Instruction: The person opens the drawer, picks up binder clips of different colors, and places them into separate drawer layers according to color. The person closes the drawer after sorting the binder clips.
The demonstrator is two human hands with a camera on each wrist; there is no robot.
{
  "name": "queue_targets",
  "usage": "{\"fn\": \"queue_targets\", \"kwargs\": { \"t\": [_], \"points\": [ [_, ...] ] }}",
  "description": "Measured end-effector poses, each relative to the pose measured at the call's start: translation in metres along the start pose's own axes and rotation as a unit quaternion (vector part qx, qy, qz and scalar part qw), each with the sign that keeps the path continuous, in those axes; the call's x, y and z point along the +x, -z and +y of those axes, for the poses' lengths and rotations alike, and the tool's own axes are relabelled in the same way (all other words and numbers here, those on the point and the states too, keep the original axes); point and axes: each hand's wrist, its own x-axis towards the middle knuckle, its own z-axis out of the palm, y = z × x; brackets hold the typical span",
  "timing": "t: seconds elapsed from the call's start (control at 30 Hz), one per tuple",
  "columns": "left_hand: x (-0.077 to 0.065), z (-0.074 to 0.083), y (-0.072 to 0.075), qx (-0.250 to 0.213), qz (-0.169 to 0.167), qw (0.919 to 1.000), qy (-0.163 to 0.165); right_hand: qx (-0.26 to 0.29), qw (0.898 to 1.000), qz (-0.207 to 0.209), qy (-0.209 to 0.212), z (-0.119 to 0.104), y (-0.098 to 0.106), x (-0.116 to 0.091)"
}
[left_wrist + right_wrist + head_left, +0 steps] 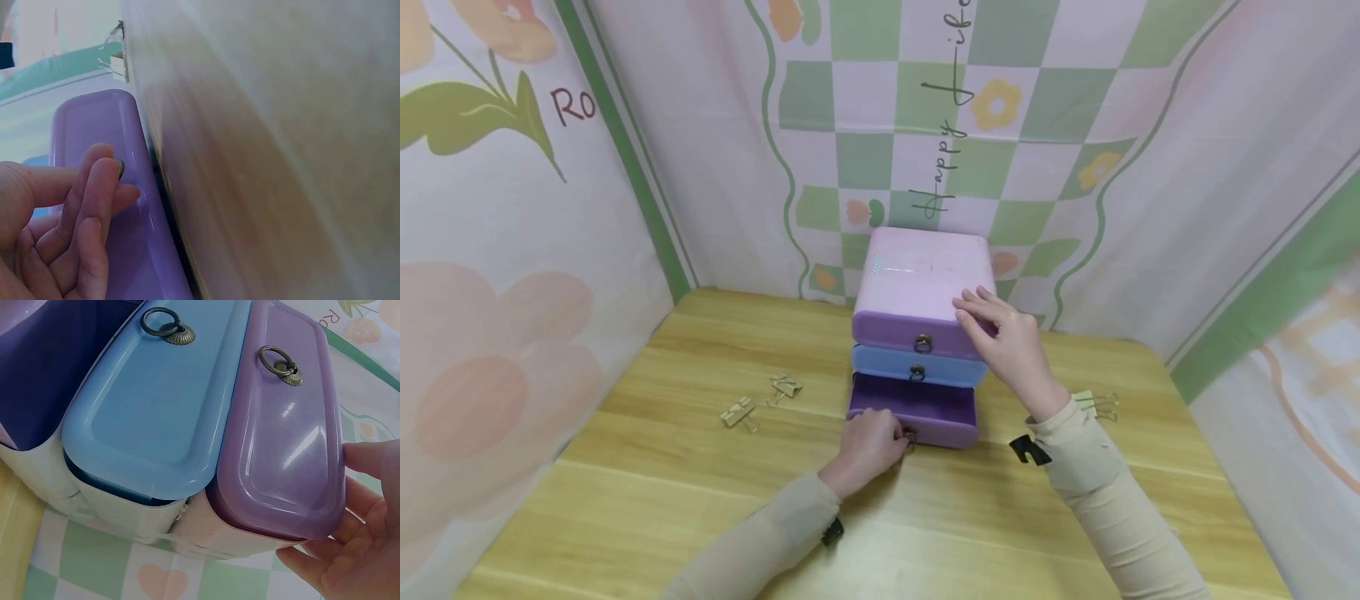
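A small three-drawer box [917, 279] with a pale pink top stands at the back of the table. Its bottom purple drawer [951, 433] is pulled out, showing a dark purple inside with no item visible in it. My left hand [872, 442] is at that drawer's front and pinches its ring handle [120, 169], mostly hidden by the fingers. Above it, the blue drawer [156, 419] and the top purple drawer [287, 437] are closed or nearly so, each with a brass ring. My right hand [1011, 346] rests on the box's upper right front edge, fingers extended over the top.
Two gold binder clips, one nearer [739, 411] and one farther [786, 386], lie left of the box. Another binder clip [1084, 402] lies to the right, beside my right sleeve. A patterned curtain [865, 100] hangs close behind the wooden table [647, 467].
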Motion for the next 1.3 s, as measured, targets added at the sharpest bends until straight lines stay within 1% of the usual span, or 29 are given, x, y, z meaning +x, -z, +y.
{"fn": "queue_targets", "kwargs": {
  "t": [0.2,0.5,0.7,0.87,1.03,1.1,1.3],
  "points": [
    [0.001,0.000,0.000,-0.007,-0.010,0.9999,0.012,0.002,1.000,-0.001,0.000,0.001,0.000,0.000],
    [0.001,0.001,0.001,-0.006,-0.023,0.9996,0.017,0.004,1.000,0.002,0.001,0.001,0.000,-0.001],
    [0.000,-0.002,0.004,-0.013,-0.023,0.9996,0.012,-0.002,1.000,0.001,0.001,0.001,0.000,-0.001],
    [-0.002,-0.008,0.007,-0.025,-0.009,0.9996,-0.009,-0.001,1.000,-0.002,-0.003,0.001,0.000,0.000],
    [-0.007,-0.014,0.017,-0.049,0.000,0.9983,-0.033,0.000,1.000,0.000,-0.002,0.001,-0.001,0.000],
    [-0.008,-0.016,0.021,-0.059,0.006,0.9976,-0.037,0.001,1.000,-0.001,-0.003,0.001,-0.001,0.000],
    [-0.013,-0.022,0.036,-0.077,0.044,0.9951,-0.042,0.003,1.000,-0.002,-0.004,0.001,0.000,0.000]
  ]
}}
